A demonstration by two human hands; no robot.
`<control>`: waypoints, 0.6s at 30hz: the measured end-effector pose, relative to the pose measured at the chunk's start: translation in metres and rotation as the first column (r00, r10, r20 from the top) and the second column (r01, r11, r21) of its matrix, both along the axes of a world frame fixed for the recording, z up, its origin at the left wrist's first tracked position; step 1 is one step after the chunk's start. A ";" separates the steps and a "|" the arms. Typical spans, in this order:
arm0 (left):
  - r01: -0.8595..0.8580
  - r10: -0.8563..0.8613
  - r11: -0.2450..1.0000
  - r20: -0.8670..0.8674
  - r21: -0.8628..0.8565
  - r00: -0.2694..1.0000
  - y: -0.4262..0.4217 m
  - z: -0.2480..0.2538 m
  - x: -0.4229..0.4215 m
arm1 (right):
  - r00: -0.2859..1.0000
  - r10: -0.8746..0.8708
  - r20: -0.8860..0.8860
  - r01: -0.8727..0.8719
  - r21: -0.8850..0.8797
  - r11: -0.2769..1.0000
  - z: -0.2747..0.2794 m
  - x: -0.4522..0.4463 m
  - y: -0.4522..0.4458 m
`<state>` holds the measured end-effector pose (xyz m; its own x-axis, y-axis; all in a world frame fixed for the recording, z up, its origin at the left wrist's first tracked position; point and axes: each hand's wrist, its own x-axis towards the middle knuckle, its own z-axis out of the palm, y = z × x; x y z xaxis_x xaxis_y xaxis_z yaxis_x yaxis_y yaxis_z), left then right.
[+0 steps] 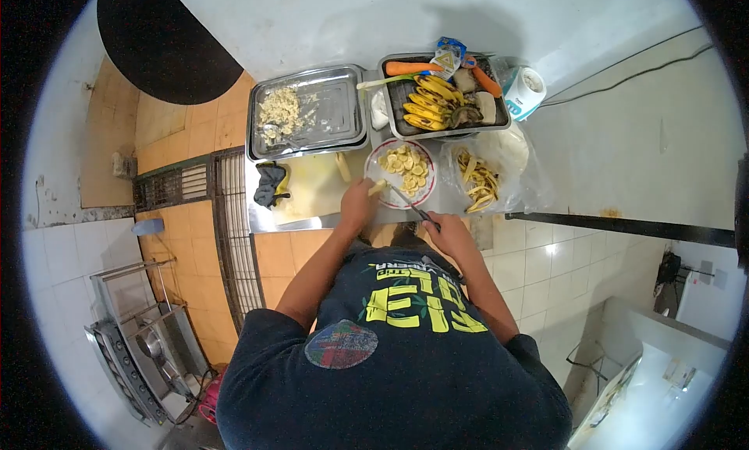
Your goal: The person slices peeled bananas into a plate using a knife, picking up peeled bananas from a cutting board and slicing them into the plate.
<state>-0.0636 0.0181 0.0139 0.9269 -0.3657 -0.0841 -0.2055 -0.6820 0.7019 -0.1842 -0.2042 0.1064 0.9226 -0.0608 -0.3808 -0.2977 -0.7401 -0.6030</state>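
My left hand [360, 206] is closed around a peeled banana [378, 187], its end poking out over the near left rim of a red-rimmed white plate [434, 178]. Gripped in my right hand [450, 235] is a knife [409, 203], its blade pointing toward that banana above the plate. Banana slices [406, 164] are heaped on the plate. Another peeled banana [342, 167] lies on the pale cutting board [306, 189], left of the plate. To the right, a clear plastic bag [507, 150] holds banana peels [477, 177].
A metal tray [337, 107] with pale mashed food [281, 113] stands back left. Another tray [499, 124] holds unpeeled bananas [426, 111], carrots [412, 68] and packets. A white tub or roll [527, 90] sits beside it. A dark cloth [270, 185] lies on the board's left side.
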 end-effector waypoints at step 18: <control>-0.035 0.035 0.999 0.012 -0.030 0.999 0.000 -0.002 -0.002 | 1.000 -0.007 0.002 0.007 -0.022 1.000 -0.023 -0.004 0.009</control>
<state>-0.0652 0.0177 0.0116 0.9400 -0.3355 -0.0622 -0.1907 -0.6678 0.7195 -0.1881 -0.1950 0.0836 0.9230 -0.0760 -0.3773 -0.3019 -0.7509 -0.5873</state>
